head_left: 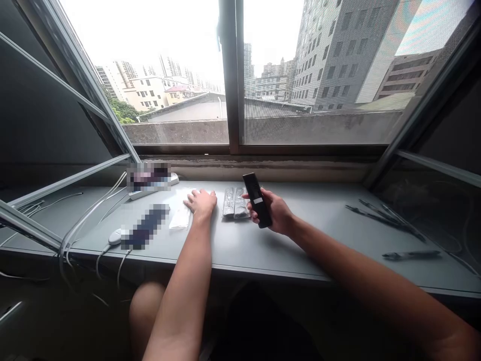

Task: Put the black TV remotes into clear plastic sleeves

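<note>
My right hand (277, 211) grips a black remote control (254, 193) with a small white label, tilted above the desk. Fingers wrap around its lower half. My left hand (202, 202) rests palm down, fingers spread, at the right edge of a flat pile of clear plastic bags (181, 216). Between the hands, two dark items in clear plastic wrapping (233, 202) lie side by side. The remote control and right fingers partly cover the right-hand one.
A grey desk (300, 250) runs below a window. On the left are a white power strip (158, 188), cables (80, 215), a white round charger (115, 236) and a blurred-out dark object (145, 230). Dark pen-like items (411, 255) lie right. Metal frames (71, 90) flank both sides.
</note>
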`<state>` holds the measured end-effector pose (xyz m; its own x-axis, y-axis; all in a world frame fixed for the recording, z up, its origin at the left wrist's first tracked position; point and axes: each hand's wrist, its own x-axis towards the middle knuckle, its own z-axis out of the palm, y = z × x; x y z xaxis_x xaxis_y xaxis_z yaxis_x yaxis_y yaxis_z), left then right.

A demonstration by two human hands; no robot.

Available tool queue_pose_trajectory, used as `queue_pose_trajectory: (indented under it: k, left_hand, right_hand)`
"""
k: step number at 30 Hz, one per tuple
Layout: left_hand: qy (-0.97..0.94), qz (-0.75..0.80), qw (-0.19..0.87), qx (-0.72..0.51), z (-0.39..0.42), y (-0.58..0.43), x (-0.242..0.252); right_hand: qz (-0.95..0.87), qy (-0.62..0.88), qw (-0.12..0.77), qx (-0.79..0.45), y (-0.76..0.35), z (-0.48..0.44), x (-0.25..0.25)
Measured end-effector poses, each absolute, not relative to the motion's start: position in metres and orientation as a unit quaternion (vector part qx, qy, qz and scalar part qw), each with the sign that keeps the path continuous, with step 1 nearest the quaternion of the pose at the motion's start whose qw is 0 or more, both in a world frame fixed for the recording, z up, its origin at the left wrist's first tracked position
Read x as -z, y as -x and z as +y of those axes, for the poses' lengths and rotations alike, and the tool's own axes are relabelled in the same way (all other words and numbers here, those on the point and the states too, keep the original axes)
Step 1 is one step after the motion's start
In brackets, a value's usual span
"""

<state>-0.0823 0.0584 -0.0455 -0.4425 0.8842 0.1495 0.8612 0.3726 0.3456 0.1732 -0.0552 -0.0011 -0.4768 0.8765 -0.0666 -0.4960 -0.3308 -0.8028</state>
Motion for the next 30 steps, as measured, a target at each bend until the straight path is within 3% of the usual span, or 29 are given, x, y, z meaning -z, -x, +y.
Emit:
queue_pose_trajectory:
  k: [8,14,21,24,26,30]
  left_hand:
    - [-0.533,0.816,0.039,-0.223,0.055,0.078,0.041]
    - [-0.609,0.715,0.016,-0.342,0.058,0.07,0.043]
    - [-0.661,0.573,0.051,-0.481,0.06,0.058,0.035]
    - [-0.636,0.523,0.157,-0.546,0.053,0.049,0.023]
    - [-0.61,0.441,0.314,-0.578,0.045,0.042,0.014]
    - [-0.568,0.294,0.587,-0.496,0.029,0.031,0.001]
  right_hand:
    - [-0.333,0.275,0.529,-0.73,-0.172,-0.045,0.009]
    - [-0.39,0.271,0.573,-0.668,-0.173,-0.038,0.019]
    - [-0.581,0.234,0.624,-0.468,-0.168,-0.05,0.01]
    - [-0.601,0.246,0.616,-0.445,-0.167,-0.051,0.009]
    - [-0.588,0.268,0.611,-0.458,-0.167,-0.051,0.01]
    - [-0.563,0.316,0.594,-0.479,-0.167,-0.053,0.01]
